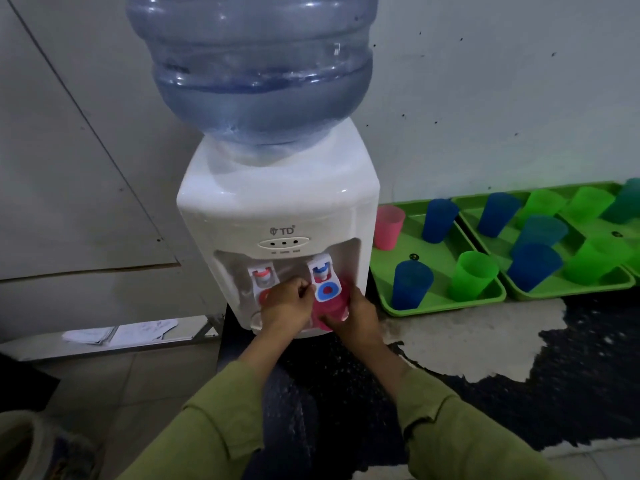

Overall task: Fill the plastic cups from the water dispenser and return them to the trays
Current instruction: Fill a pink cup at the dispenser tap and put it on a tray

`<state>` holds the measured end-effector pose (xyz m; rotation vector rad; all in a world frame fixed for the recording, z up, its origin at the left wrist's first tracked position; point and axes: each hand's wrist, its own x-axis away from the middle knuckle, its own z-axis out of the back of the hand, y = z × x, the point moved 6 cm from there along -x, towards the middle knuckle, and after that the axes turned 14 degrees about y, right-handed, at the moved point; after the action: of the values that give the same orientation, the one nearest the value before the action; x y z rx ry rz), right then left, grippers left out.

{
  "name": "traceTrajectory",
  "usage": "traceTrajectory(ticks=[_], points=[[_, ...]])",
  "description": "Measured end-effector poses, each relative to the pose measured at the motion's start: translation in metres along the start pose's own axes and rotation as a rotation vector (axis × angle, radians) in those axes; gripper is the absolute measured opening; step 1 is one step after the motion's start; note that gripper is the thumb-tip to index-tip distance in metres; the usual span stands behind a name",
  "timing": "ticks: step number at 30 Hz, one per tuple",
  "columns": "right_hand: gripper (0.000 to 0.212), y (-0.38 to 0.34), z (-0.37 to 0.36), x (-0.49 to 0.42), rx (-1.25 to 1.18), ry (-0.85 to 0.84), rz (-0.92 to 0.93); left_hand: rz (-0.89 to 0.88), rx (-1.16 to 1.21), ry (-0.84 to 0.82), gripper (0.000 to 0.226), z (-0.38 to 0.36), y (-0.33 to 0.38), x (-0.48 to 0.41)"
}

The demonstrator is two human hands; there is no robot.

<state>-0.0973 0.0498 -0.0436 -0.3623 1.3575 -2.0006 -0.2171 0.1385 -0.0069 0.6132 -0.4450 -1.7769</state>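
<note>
Under the blue tap point(325, 277) of the white water dispenser point(277, 209), at about 6 o'clock on its front recess, sits a pink plastic cup point(329, 311), gripped low on its wall by the right hand point(356, 315), whose fingers curl around it; whether water is in it cannot be told. Beside it, the left hand point(285, 306) is curled closed at the blue tap's white lever, its fingertips touching the lever's edge. A second tap, red point(264, 277), stands at 9 o'clock of the blue one. On top rides a large ribbed translucent blue bottle point(252, 64), water filling its lower part. At 3 o'clock of the dispenser lie two green plastic trays, smooth and rectangular with raised rims, edge to edge on the dark, patchy floor. The near tray point(446, 306) carries four upright tapered cups: one pink point(388, 227), two blue, one green point(472, 273); their contents cannot be made out. The far tray point(568, 289) holds about eight more cups, blue, teal and green, crowded together, with the count at the right edge uncertain. Both forearms wear olive green sleeves point(221, 420) of soft cloth with notched cuffs. At 9 o'clock of the dispenser, white papers point(117, 334) lie on a low pale ledge.
</note>
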Motion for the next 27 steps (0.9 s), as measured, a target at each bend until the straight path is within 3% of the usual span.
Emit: traceTrajectory(ticks=[6, 15, 27], points=[[0.064, 0.002, -0.001, 0.001, -0.008, 0.001, -0.032, 0.0, 0.027, 0.028, 0.019, 0.0, -0.002, 0.001], [0.066, 0.013, 0.012, 0.012, 0.084, 0.001, -0.03, 0.052, 0.38, 0.138, 0.011, 0.003, -0.019, 0.028], [0.071, 0.029, 0.053, 0.024, 0.149, -0.007, -0.007, 0.127, 0.447, 0.047, 0.014, -0.039, -0.017, 0.077]])
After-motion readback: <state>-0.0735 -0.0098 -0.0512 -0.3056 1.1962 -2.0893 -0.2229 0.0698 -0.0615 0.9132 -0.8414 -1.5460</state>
